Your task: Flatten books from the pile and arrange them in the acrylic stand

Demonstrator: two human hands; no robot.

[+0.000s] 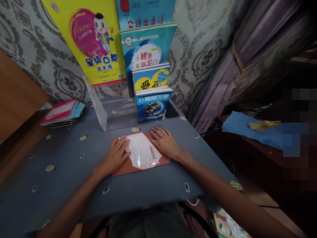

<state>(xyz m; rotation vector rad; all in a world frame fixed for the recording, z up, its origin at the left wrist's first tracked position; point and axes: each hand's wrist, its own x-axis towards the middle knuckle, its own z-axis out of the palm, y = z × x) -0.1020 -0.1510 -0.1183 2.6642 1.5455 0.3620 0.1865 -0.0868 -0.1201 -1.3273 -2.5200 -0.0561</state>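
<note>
A thin book [141, 153] with a reddish-brown cover and a pale printed panel lies flat on the desk in front of me. My left hand [119, 153] rests on its left side, fingers stretched out. On the upper right part of the same book lies my right hand [164, 142], palm down with its fingers extended. Neither hand grips anything. Just beyond the book stands a clear acrylic rack [99, 105]. Upright in its right part are several books, the front one a blue book [152, 107] with a globe on the cover.
A stack of books [63, 112] lies at the left rear of the desk [74, 175]. Against the wall stands a large yellow workbook [94, 43]. A dark flat object [171, 110] sits beside the rack. At right are a purple curtain [223, 76] and a blue cloth [237, 129].
</note>
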